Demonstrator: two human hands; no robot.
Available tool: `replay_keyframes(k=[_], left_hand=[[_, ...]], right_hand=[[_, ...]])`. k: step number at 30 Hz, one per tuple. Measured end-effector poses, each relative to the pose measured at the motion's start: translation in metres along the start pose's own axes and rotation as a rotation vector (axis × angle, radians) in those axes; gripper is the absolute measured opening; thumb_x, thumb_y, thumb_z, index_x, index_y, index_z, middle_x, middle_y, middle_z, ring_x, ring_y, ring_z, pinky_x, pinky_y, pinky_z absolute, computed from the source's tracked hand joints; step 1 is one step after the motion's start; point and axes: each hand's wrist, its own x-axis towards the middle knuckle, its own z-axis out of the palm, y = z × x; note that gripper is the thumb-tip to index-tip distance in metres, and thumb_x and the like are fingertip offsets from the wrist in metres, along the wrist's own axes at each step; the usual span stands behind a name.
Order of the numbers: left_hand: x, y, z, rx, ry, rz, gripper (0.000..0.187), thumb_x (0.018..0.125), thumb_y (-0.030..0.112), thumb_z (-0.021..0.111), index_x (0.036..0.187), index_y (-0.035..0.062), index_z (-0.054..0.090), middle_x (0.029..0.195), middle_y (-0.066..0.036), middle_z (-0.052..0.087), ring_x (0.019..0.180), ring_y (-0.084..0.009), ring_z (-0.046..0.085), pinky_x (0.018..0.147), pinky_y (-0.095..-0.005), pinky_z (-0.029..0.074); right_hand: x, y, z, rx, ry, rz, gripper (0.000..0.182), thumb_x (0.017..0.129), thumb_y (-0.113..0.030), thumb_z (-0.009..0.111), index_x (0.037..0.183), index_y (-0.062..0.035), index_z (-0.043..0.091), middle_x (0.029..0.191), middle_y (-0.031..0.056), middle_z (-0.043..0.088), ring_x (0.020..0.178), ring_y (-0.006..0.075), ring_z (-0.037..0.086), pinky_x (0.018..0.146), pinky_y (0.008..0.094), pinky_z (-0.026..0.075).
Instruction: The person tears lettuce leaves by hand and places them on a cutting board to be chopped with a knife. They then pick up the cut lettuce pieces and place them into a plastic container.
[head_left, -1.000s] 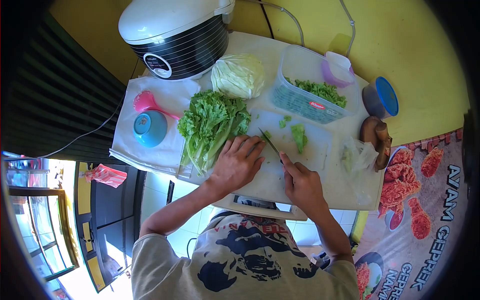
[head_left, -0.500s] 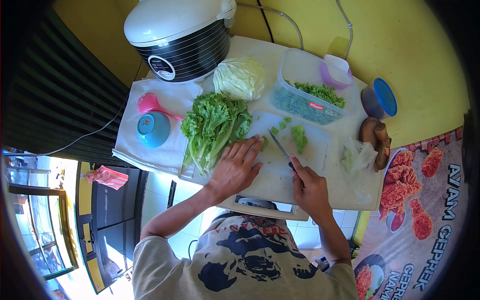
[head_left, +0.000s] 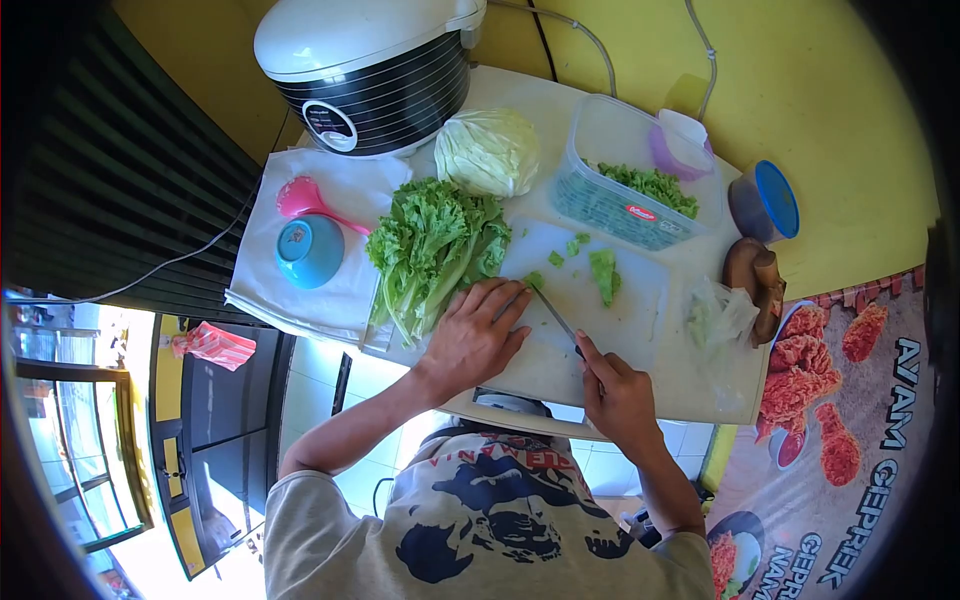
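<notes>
My right hand [head_left: 618, 392] is closed around the handle of a knife [head_left: 560, 321]. The blade points up and left, its tip right beside the fingertips of my left hand [head_left: 474, 338]. That hand lies over lettuce at the left side of a white cutting board [head_left: 636, 275], its fingers bent and close together. A bit of green shows just past the fingertips; what lies beneath them is hidden. A leafy lettuce bunch [head_left: 435, 240] rests against the back of my left hand. On the board, a loose lettuce piece [head_left: 605, 277] and several small scraps [head_left: 577, 244] lie beyond the knife.
Behind the board are a cabbage [head_left: 488, 152] and a clear tub [head_left: 640, 222] with cut greens. A rice cooker [head_left: 375, 100] stands back left, near a blue bowl [head_left: 309, 252] and a pink ladle [head_left: 300, 198]. On the right are a plastic bag [head_left: 722, 318] and a blue-lidded container [head_left: 766, 200].
The knife tip has moved down and left, closer to my left fingertips. My left hand stays over the lettuce. The whole view has shifted slightly.
</notes>
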Motion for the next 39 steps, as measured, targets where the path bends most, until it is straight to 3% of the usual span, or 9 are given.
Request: replay_keyframes(k=[10,19,25,28,34,39], left_hand=[[0.004,0.000,0.000,-0.023,0.041,0.002,0.043,0.092,0.018,0.076,0.131,0.0004,0.068,0.134,-0.014,0.064,0.126,-0.0339,0.058,0.106,-0.0457,0.051],[0.010,-0.005,0.002,-0.116,0.149,-0.024,0.020,0.089,0.007,0.078,0.109,0.0027,0.074,0.111,-0.011,0.071,0.104,-0.0319,0.067,0.094,-0.0442,0.055],[0.022,-0.007,0.005,-0.068,0.130,0.023,0.011,0.089,0.005,0.077,0.100,0.0034,0.074,0.103,-0.011,0.072,0.100,-0.0317,0.067,0.088,-0.0437,0.055],[0.025,-0.009,0.009,-0.100,0.099,-0.003,0.016,0.089,0.006,0.077,0.105,0.0028,0.073,0.109,-0.014,0.071,0.102,-0.0339,0.068,0.089,-0.0449,0.056],[0.038,-0.006,-0.001,-0.166,0.071,-0.118,0.052,0.092,0.011,0.077,0.140,0.0017,0.059,0.126,-0.024,0.063,0.110,-0.0424,0.067,0.096,-0.0481,0.057],[0.048,-0.015,0.006,-0.174,0.030,-0.122,0.058,0.094,0.014,0.077,0.147,0.0020,0.056,0.128,-0.024,0.062,0.113,-0.0420,0.067,0.096,-0.0465,0.057]], right_hand=[[0.031,-0.005,0.007,0.005,0.018,-0.042,0.057,0.091,-0.003,0.068,0.147,-0.0112,0.062,0.075,0.0078,0.066,0.054,0.0272,0.064,0.053,0.0400,0.055],[0.007,0.007,-0.012,0.076,-0.003,0.000,0.048,0.096,-0.006,0.068,0.143,-0.0101,0.065,0.076,0.0112,0.067,0.056,0.0284,0.066,0.053,0.0404,0.055],[0.032,0.019,-0.014,0.006,0.195,0.113,0.047,0.097,-0.007,0.066,0.143,-0.0118,0.065,0.075,0.0131,0.067,0.058,0.0306,0.067,0.055,0.0427,0.055],[0.043,0.024,-0.013,-0.090,0.175,0.155,0.046,0.097,-0.009,0.065,0.143,-0.0125,0.066,0.076,0.0132,0.067,0.059,0.0316,0.067,0.056,0.0441,0.055],[0.042,0.015,-0.016,-0.081,0.094,0.101,0.046,0.096,-0.010,0.065,0.142,-0.0124,0.067,0.076,0.0130,0.068,0.058,0.0315,0.068,0.056,0.0444,0.056],[0.031,0.003,-0.024,0.023,0.058,0.104,0.048,0.095,-0.005,0.067,0.143,-0.0114,0.065,0.081,0.0161,0.071,0.063,0.0340,0.069,0.060,0.0436,0.056]])
